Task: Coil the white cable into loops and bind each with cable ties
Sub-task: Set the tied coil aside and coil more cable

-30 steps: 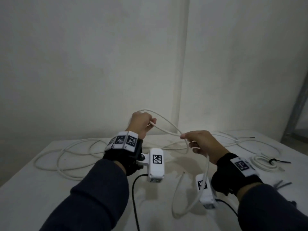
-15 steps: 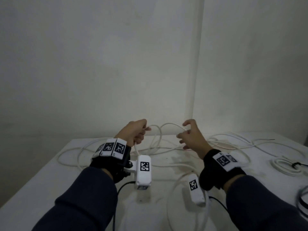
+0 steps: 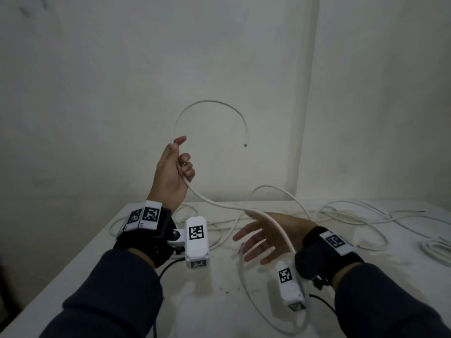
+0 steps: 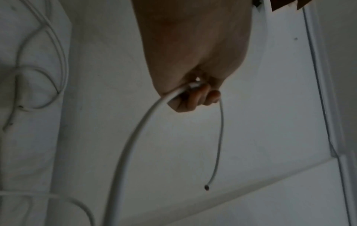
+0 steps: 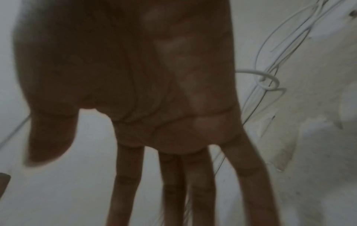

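In the head view the white cable (image 3: 220,206) runs behind the right hand (image 3: 266,237) and off the lower edge. The coil (image 3: 436,252) on the bench (image 3: 219,301) is cut by the right edge. The right wrist view is blurred; its fingers (image 5: 197,191) leave the frame.

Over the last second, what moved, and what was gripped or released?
The left hand rose from table height, lifting the white cable so its free end arcs overhead. The right hand, which pinched the cable a second ago, let go and now lies open, fingers straight, cable draped over it. Unchanged: the left hand's grip, and the loose cable on the table.
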Motion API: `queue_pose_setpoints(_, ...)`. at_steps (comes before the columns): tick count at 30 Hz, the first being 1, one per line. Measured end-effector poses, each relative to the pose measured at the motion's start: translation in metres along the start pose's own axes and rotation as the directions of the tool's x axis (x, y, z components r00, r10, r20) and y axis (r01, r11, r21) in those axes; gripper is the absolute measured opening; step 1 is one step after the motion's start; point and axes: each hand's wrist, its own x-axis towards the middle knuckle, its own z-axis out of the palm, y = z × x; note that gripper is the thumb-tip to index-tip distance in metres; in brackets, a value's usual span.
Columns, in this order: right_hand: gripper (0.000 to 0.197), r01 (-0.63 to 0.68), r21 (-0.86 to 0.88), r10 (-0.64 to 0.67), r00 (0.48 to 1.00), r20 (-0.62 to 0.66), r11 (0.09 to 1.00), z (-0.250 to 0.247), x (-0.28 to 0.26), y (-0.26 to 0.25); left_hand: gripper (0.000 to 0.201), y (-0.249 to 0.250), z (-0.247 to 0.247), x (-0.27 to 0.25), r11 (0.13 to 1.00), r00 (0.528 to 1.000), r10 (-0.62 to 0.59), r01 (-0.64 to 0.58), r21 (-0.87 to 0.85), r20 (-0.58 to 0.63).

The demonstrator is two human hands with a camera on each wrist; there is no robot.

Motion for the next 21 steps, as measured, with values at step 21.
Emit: queue_pose_setpoints(21, 0.012, -0.016, -0.661, -0.269, 0.906, -0.327, 0.750, 0.039, 0.029, 0.048, 0.034, -0.053, -0.104, -0.042, 0.685, 0.892, -0.282, 0.445, 0.577, -0.353)
